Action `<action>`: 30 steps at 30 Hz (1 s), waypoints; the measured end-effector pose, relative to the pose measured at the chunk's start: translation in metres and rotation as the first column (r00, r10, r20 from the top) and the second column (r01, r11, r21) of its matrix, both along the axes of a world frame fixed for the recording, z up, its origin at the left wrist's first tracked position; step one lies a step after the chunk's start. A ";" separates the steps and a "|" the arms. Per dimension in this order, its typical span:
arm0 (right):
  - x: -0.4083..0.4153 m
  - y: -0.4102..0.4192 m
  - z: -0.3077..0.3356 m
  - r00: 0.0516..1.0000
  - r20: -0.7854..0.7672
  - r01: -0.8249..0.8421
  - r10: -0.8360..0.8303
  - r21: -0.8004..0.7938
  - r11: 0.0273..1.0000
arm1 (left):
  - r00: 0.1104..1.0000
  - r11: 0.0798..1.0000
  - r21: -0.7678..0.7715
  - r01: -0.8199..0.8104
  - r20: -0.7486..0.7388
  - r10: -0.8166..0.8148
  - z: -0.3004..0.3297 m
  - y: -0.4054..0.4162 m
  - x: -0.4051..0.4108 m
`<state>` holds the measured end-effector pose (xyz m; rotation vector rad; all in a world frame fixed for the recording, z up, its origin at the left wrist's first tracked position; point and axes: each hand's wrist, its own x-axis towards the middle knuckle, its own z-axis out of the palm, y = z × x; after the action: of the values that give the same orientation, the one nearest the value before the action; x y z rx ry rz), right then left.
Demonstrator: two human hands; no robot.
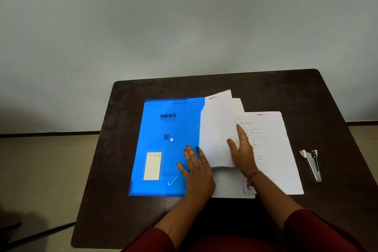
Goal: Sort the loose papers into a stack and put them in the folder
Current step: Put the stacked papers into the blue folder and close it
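A blue plastic folder (163, 147) with a white snap button lies flat on the dark table. My left hand (196, 166) presses flat on the folder's right part, fingers spread. My right hand (241, 149) holds a batch of lined sheets (217, 129) by their right edge, thumb on top and fingers behind, lifted and tilted over the folder's right edge. To the right lies a written lined sheet (272, 149) on more white paper, partly under my right wrist.
A metal stapler (312, 164) lies near the right edge of the dark table (266, 86). A grey wall stands behind the table, and floor shows to the left.
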<state>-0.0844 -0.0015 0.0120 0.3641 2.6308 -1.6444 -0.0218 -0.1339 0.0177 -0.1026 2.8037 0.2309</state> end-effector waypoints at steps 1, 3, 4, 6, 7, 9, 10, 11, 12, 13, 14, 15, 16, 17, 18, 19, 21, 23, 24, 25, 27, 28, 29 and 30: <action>0.001 0.001 0.001 1.000 0.001 0.008 -0.008 -0.007 1.000 | 1.000 1.000 -0.001 -0.002 -0.002 0.002 0.000 0.000 0.000; 0.002 0.000 0.001 0.999 -0.003 0.047 -0.047 -0.031 0.998 | 1.000 1.000 -0.001 -0.010 0.007 0.010 0.001 0.000 0.000; 0.003 -0.002 0.001 0.997 0.000 0.076 -0.076 -0.049 0.996 | 1.000 1.000 -0.005 -0.010 0.018 0.010 0.002 0.001 -0.001; 0.006 -0.009 0.001 0.996 0.018 0.093 -0.092 -0.077 0.993 | 1.000 1.000 -0.021 -0.007 0.023 0.008 0.003 0.002 0.000; 0.008 -0.014 0.000 0.998 0.020 0.067 -0.065 -0.075 0.995 | 1.000 1.000 -0.029 -0.010 0.027 0.011 0.003 0.002 0.000; 0.012 -0.022 -0.003 0.998 0.028 -0.059 0.061 -0.069 0.996 | 0.999 0.999 -0.036 -0.015 0.042 0.017 0.003 0.002 0.000; 0.013 -0.025 -0.003 0.990 0.034 -0.137 0.140 -0.085 0.987 | 0.999 0.999 -0.031 -0.012 0.041 0.013 0.004 0.003 0.000; 0.014 -0.027 -0.002 0.976 0.050 -0.203 0.210 -0.112 0.973 | 1.000 1.000 -0.024 -0.002 0.031 0.003 0.004 0.003 0.001; 0.015 -0.027 0.000 0.962 0.081 -0.248 0.261 -0.137 0.959 | 1.000 1.000 -0.020 0.000 0.020 0.001 0.005 0.003 0.000; 0.014 -0.026 0.000 0.952 0.106 -0.271 0.288 -0.152 0.951 | 1.000 1.000 -0.020 -0.006 0.012 0.006 0.006 0.003 0.000; 0.013 -0.025 0.000 0.947 0.122 -0.276 0.296 -0.155 0.948 | 1.000 1.000 -0.020 -0.013 0.004 0.013 0.006 0.003 -0.001; 0.012 -0.023 -0.002 0.944 0.137 -0.280 0.301 -0.149 0.948 | 1.000 1.000 -0.018 -0.020 -0.004 0.020 0.007 0.003 -0.001; 0.012 -0.021 -0.002 0.939 0.148 -0.292 0.311 -0.134 0.947 | 1.000 1.000 -0.016 -0.023 -0.004 0.023 0.008 0.003 -0.001; 0.012 -0.020 -0.003 0.932 0.156 -0.312 0.327 -0.115 0.943 | 1.000 1.000 -0.004 -0.025 0.005 0.025 0.008 0.003 -0.001; 0.012 -0.019 -0.004 0.923 0.164 -0.334 0.347 -0.102 0.937 | 1.000 1.000 0.009 -0.022 0.015 0.021 0.008 0.003 -0.001; 0.012 -0.019 -0.006 0.917 0.172 -0.350 0.361 -0.090 0.932 | 1.000 1.000 0.018 -0.018 0.024 0.018 0.008 0.002 -0.001; 0.013 -0.021 -0.007 0.914 0.179 -0.358 0.365 -0.073 0.931 | 0.998 1.000 0.014 -0.017 0.054 0.017 0.003 0.000 -0.001; 0.013 -0.025 -0.005 0.919 0.179 -0.341 0.351 -0.084 0.936 | 0.998 1.000 -0.006 -0.011 0.066 0.012 0.006 0.000 -0.001; 0.012 -0.027 -0.004 0.922 0.177 -0.335 0.346 -0.090 0.938 | 0.996 1.000 -0.008 -0.011 0.089 0.012 0.011 0.000 -0.002; 0.009 -0.030 -0.003 0.921 0.181 -0.332 0.344 -0.095 0.938 | 0.996 1.000 -0.002 -0.018 0.090 0.018 0.016 -0.001 -0.002; 0.003 -0.035 -0.002 0.907 0.201 -0.352 0.369 -0.117 0.929 | 0.993 1.000 0.016 0.022 0.112 -0.024 0.015 -0.003 0.000; 0.001 -0.038 -0.001 0.893 0.207 -0.380 0.401 -0.131 0.915 | 0.989 0.999 0.043 0.013 0.148 -0.019 0.016 -0.003 0.000; -0.001 -0.040 -0.002 0.873 0.208 -0.420 0.441 -0.141 0.897 | 0.986 0.998 0.064 0.002 0.167 -0.012 0.018 -0.004 0.000; -0.003 -0.043 -0.001 0.849 0.210 -0.462 0.485 -0.152 0.874 | 0.986 0.997 0.079 -0.007 0.165 -0.006 0.020 -0.004 0.000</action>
<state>-0.0869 -0.0441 0.0113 -0.0878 2.2130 -1.4445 -0.0218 -0.1378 0.0374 -0.0991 2.6263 0.3187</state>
